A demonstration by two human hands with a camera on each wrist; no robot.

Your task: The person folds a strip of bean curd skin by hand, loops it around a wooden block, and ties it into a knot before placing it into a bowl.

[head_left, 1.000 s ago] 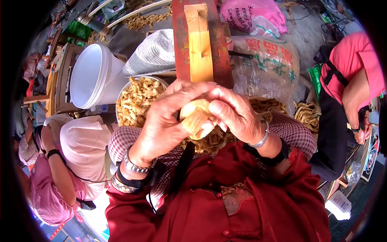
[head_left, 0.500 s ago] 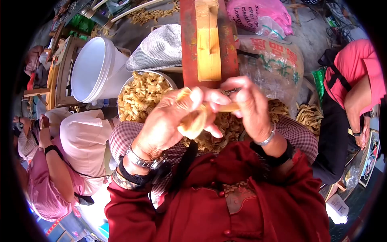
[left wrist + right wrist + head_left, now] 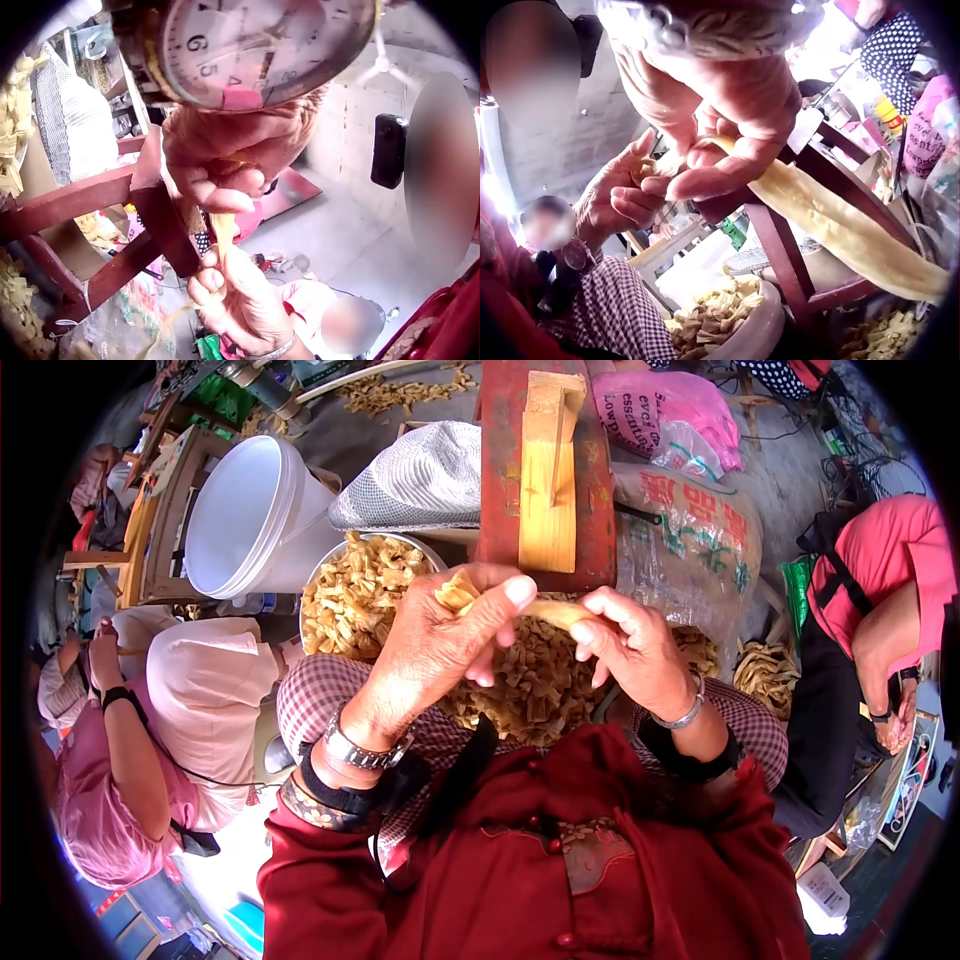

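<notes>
My left hand [image 3: 425,640] grips a folded bit of pale yellow, flat, pliable strip [image 3: 458,592], its thumb lying along the top. From there the strip stretches across to my right hand [image 3: 637,655], which pinches it between thumb and fingers. In the right wrist view, a long loose length of the strip [image 3: 840,229] trails beyond the right hand. The left wrist view shows a short taut piece of strip [image 3: 223,231] between the two hands. Below them in the lap lies a heap of brownish-yellow pieces [image 3: 530,680].
A tub of folded yellow pieces [image 3: 360,595] stands at left, beside a large white bucket [image 3: 235,520]. Ahead is a red bench [image 3: 500,480] with a wooden block [image 3: 548,530] on it. A clear printed sack [image 3: 690,540] sits to its right. Other people sit on both sides.
A second ago both hands closed together round a folded yellow bundle. They have since moved apart, drawing the strip out between them. The head view has shifted slightly.
</notes>
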